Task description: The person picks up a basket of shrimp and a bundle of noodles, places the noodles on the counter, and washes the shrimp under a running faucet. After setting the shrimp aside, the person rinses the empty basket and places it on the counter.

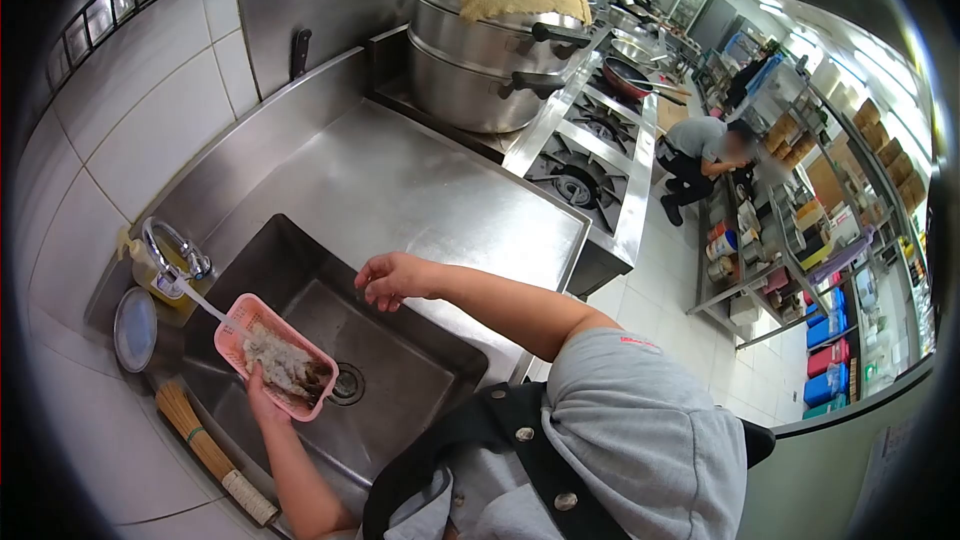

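My left hand [262, 395] grips the near side of a pink plastic basket [325, 398], holding it tilted over the steel sink [430, 350]. Inside lies a wet, whitish-grey heap of food [282, 358] with darker bits at one end; its kind I cannot make out. Water runs from the curved faucet [165, 240] into the basket's far end. Over the sink's right part hovers my right hand [395, 280], fingers loosely bent and apart, with nothing visible in them. The drain [347, 385] shows just beside the basket.
A bamboo brush [195, 430] lies along the sink's left edge, near a small dish [135, 330] and a yellow bottle [165, 280]. Beyond the steel counter [400, 180] stand a large steamer pot [475, 70] and gas burners [578, 185]. A person [705, 155] crouches by shelves.
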The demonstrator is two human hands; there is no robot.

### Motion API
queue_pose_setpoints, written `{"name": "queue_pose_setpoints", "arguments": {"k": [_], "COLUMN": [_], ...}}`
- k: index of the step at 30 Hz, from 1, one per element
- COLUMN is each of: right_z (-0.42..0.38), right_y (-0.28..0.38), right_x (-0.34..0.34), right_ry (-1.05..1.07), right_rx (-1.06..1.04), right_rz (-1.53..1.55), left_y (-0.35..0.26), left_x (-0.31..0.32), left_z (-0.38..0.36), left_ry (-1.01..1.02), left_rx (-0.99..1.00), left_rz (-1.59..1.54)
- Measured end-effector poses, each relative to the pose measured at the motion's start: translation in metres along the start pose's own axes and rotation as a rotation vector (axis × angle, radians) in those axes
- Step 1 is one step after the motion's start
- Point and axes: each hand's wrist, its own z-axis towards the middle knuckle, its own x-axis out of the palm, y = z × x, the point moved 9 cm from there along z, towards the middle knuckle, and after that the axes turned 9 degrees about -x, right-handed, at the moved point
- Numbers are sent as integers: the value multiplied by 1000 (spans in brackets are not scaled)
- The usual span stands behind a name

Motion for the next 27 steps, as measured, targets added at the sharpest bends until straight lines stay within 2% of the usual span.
{"name": "queue_pose_setpoints", "arguments": {"k": [1, 3, 5, 7, 9, 11, 12, 13, 17, 20, 22, 25, 27], "right_z": [-1, -7, -29, -77, -134, -199, -235, -264, -315, -327, -332, -325, -318], "right_y": [-5, -10, -24, -25, -22, -22, -11, 24, 42, 46, 33, 43, 68], "right_x": [-8, -69, -158, -236, -322, -398, -430, -410, -415, -415, -429, -418, -386], "right_ry": [-44, -380, -780, -1079, -1367, -1631, -1621, -1563, -1485, -1428, -1442, -1469, -1465], "right_rx": [-13, -72, -140, -96, -97, 22, 175, 448, 728, 857, 860, 860, 864], "right_rz": [-3, 163, 193, 162, 17, -275, -543, -710, -903, -963, -912, -910, -979], "left_y": [-1, -1, -1, -1, -1, 0, 1, 3, 5, 9, 10, 7, 7], "left_x": [-3, -4, -3, -3, -2, -3, -3, -1, 1, 15, 14, 5, 9], "left_z": [1, 1, 1, 2, 2, 0, 0, 1, 0, -9, -7, -2, -4], "left_ry": [-8, -2, 8, 22, 0, -7, 3, 15, 15, -2, 36, 44, 39], "left_rx": [6, 13, 9, -6, -2, -5, -13, -22, -41, -94, -98, -64, -62], "left_rz": [11, 11, 7, 3, -10, -16, -16, -14, 2, -19, -15, 8, 8]}}
